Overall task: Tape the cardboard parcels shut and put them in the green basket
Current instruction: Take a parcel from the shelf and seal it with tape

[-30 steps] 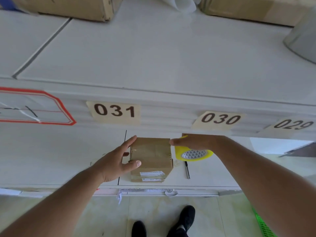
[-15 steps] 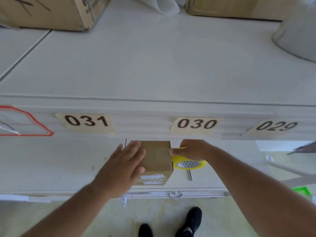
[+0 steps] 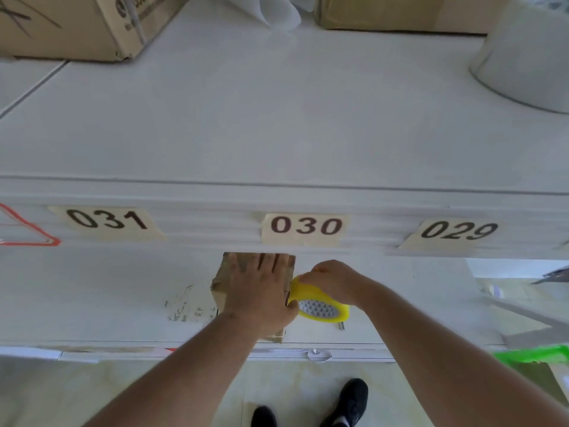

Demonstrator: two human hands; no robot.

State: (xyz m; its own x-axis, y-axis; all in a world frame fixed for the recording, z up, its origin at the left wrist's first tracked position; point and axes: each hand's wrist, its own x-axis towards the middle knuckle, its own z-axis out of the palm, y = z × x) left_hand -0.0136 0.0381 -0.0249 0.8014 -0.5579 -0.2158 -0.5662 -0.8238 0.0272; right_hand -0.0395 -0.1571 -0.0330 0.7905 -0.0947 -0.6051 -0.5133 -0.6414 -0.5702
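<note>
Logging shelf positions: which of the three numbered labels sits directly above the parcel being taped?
Label 030: it is above the small cardboard parcel's right side. Labels 031 and 029 sit off to either side.

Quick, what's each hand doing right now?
Left hand: open, pressing flat on the cardboard parcel.
Right hand: gripping the yellow tape dispenser against the parcel's side.

The left hand [image 3: 261, 291] covers most of the parcel [image 3: 221, 280] top, hiding its seam. Right of the parcel, the green basket [image 3: 535, 354] is cut off by the frame edge.
</note>
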